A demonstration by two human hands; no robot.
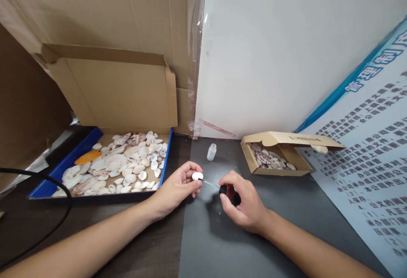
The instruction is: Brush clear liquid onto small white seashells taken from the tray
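Observation:
My left hand [179,187] pinches a small white ribbed seashell [197,176] just above the dark mat. My right hand [243,204] grips a small black and red tool [226,190] whose thin clear tip reaches toward the shell. The two hands are close together at the middle of the table. A small clear bottle [211,151] stands upright just behind them.
A large open cardboard box with a blue rim [166,159] holds several pale shells at the left. A small open cardboard box [254,165] with shells sits at the right. A black cable [60,184] loops at far left. A printed poster [375,159] leans at right.

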